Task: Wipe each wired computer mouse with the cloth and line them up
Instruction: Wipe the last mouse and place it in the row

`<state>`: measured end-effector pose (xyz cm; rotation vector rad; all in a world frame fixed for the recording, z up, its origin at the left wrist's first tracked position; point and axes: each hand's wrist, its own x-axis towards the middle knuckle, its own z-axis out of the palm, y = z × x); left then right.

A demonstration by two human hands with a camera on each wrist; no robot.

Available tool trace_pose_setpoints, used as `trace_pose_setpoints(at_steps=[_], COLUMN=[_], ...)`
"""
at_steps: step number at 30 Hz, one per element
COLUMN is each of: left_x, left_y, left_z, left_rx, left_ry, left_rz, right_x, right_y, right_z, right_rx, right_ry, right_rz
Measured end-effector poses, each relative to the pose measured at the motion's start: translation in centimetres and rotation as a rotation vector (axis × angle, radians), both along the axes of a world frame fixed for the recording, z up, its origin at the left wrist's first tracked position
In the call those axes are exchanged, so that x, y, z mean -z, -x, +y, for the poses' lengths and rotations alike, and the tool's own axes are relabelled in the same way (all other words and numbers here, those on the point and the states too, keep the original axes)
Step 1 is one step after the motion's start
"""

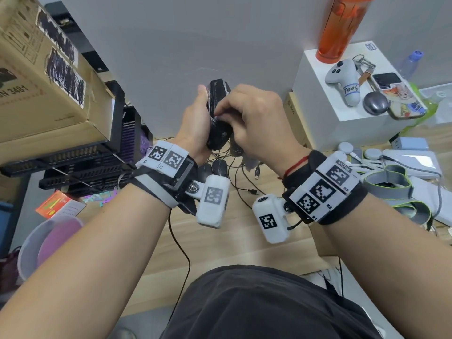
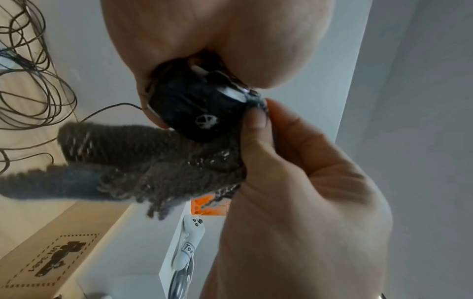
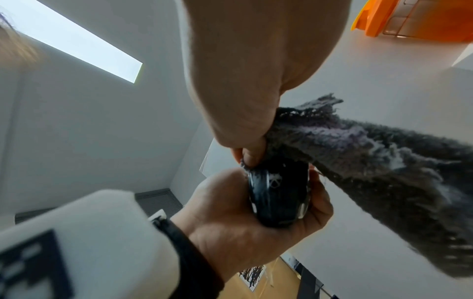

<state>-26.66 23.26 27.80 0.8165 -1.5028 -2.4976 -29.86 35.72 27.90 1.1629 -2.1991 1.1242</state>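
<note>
Head view: one glossy black wired computer mouse [image 1: 217, 113], held in the air above the pale wooden bench [image 1: 220, 245], well above the other mice. Its long axis runs away from the person, nose end farthest off.

Left hand [image 1: 195, 123]: wrapped round the left flank of the held mouse, thumb up along that side, fingers curled under the body; the right wrist view shows the mouse [image 3: 279, 194] seated in that palm.

Right hand [image 1: 256, 116]: fingers [image 1: 227, 104] bent down onto the right upper face of the mouse, pinching a fold of shaggy dark grey cloth [image 2: 143, 161] against the shell. The rest of the cloth hangs loose below the mouse, toward the bench.

Two more dark mice [image 1: 212, 168]: on the bench directly under the held mouse, side by side, amid a tangle of thin black cables [image 1: 242, 172]. Whether they sit in a finished line cannot be told.

White box [image 1: 342, 94]: to the right of the held mouse, carrying an orange translucent bottle [image 1: 340, 28] and small items.

Judgement: wiping stage. The cloth fingers lie to the right of the mouse and upon it, so a stroke would run lengthwise along the shell, the left hand turning it to present unwiped faces.
</note>
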Motion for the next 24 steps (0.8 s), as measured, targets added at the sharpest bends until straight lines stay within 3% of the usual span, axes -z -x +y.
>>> trace_pose_setpoints(at_steps=[9, 15, 19, 24], left_x=[0.0, 0.3, 0.1, -0.2], left_y=[-0.6, -0.1, -0.3, -0.3], left_z=[-0.2, 0.0, 0.5, 0.4], left_rx=[0.070, 0.049, 0.087, 0.072], left_ry=[-0.033, 0.044, -0.015, -0.037], left_rz=[-0.054, -0.090, -0.101, -0.089], right_x=[1.0, 1.1, 1.1, 1.7], right_y=[0.9, 0.5, -0.2, 1.4], right_z=[1.1, 0.4, -0.1, 1.6], right_rx=[-0.033, -0.044, -0.087, -0.007], right_ry=[-0.017, -0.013, -0.008, -0.002], right_rz=[-0.077, -0.053, -0.038, -0.070])
